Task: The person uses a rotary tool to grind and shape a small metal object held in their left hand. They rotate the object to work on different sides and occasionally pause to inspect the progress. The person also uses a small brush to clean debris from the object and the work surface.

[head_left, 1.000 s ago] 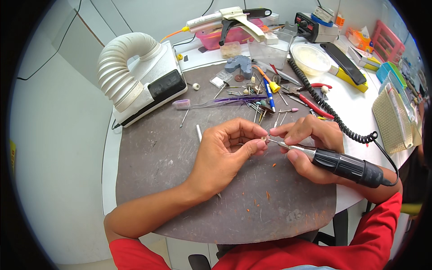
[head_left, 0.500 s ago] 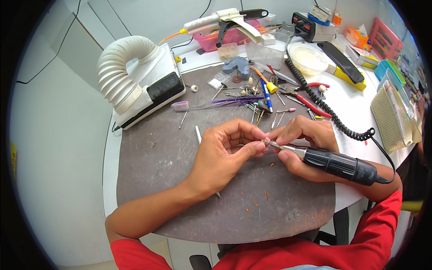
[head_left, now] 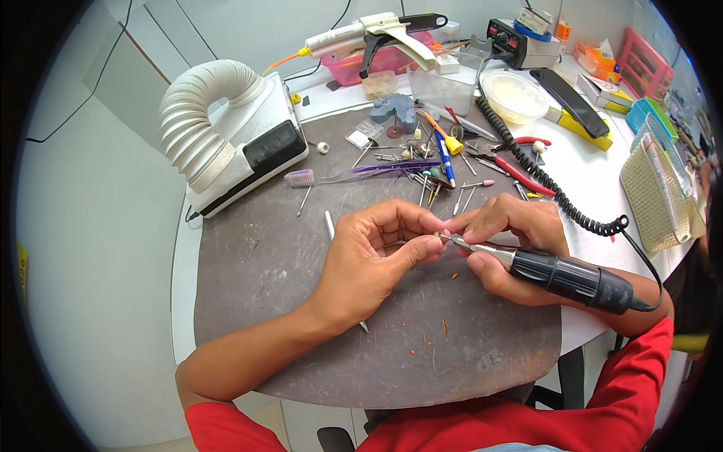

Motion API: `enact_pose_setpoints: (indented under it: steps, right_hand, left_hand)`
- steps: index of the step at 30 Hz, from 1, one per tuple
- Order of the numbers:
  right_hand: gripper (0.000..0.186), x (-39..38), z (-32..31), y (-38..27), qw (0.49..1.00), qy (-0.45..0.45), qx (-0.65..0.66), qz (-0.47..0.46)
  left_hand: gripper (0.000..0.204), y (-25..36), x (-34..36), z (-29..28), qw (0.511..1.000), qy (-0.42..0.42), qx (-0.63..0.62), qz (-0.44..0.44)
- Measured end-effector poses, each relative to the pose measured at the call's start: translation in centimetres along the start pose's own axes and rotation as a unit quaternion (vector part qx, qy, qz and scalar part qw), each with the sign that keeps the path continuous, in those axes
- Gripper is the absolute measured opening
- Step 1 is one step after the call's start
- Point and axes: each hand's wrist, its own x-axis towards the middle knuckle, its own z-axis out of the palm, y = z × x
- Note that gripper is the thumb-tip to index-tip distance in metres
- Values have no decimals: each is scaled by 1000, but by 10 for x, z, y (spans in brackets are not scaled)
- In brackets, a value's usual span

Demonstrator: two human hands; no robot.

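A black rotary handpiece (head_left: 572, 277) with a silver tip is recorded, trailed by a black coiled cord (head_left: 542, 177). A mottled grey-brown mat (head_left: 256, 256) flecked with orange is noted beside a white ribbed extractor hose (head_left: 199, 113); sleeves (head_left: 633, 384) are listed as red.

Whatever the left hand (head_left: 373, 260) pinches is too small to tell, hidden behind its fingers (head_left: 422, 248). The right hand (head_left: 512, 248) covers the middle of the black handpiece (head_left: 572, 277). The basket (head_left: 663, 192) blurs at the rim.

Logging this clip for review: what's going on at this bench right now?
A person in red sleeves works over a dark round mat. The right hand holds a black rotary handpiece on a coiled cord, tip against something small pinched in the left hand; what it is cannot be made out. Burs and tools lie behind, beside a white suction unit.
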Motion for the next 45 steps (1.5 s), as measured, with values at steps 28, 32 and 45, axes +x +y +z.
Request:
enact_pose_setpoints:
  steps: [28, 32, 45]
  right_hand:
    - [17, -2, 1, 2, 999, 26, 21, -7]
    - [16, -2, 0, 3, 1000, 17, 16, -16]
    - [16, -1, -1, -3, 1000, 10, 7, 11]
  left_hand:
    - [12, 2, 1, 1, 999, 5, -32, -20]
    - [13, 2, 1, 0, 999, 6, -29, -23]
    - [12, 2, 2, 1, 999, -3, -25, -20]
